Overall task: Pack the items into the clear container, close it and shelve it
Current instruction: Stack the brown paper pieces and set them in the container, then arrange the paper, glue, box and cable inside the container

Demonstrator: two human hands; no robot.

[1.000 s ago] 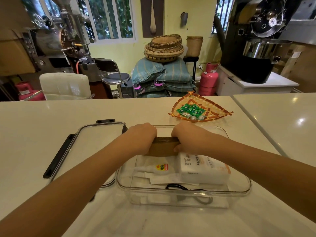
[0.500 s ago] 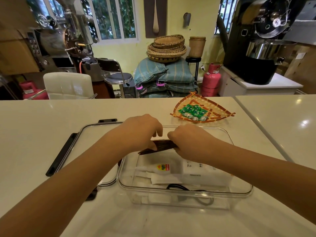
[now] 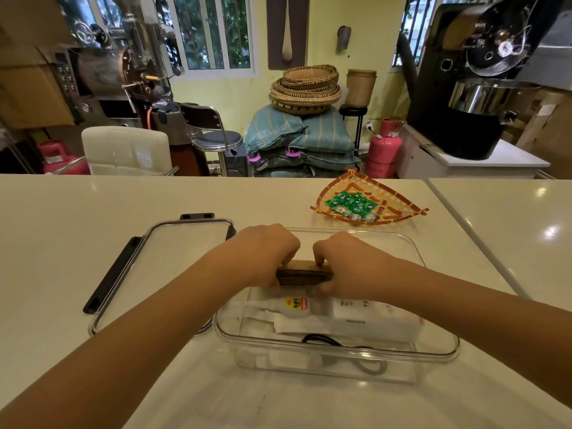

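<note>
Both the left hand (image 3: 266,255) and right hand (image 3: 349,267) pinch the brown block (image 3: 305,276) by its ends, its long axis crosswise over the clear container (image 3: 340,356).

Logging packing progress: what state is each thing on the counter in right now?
Clear container: open, partly packed.
Lid: off, flat beside the container.
Brown flat item: held over the container by both hands.
Left hand: closed on it.
Right hand: closed on it.
Woven tray: holds green packets.
</note>
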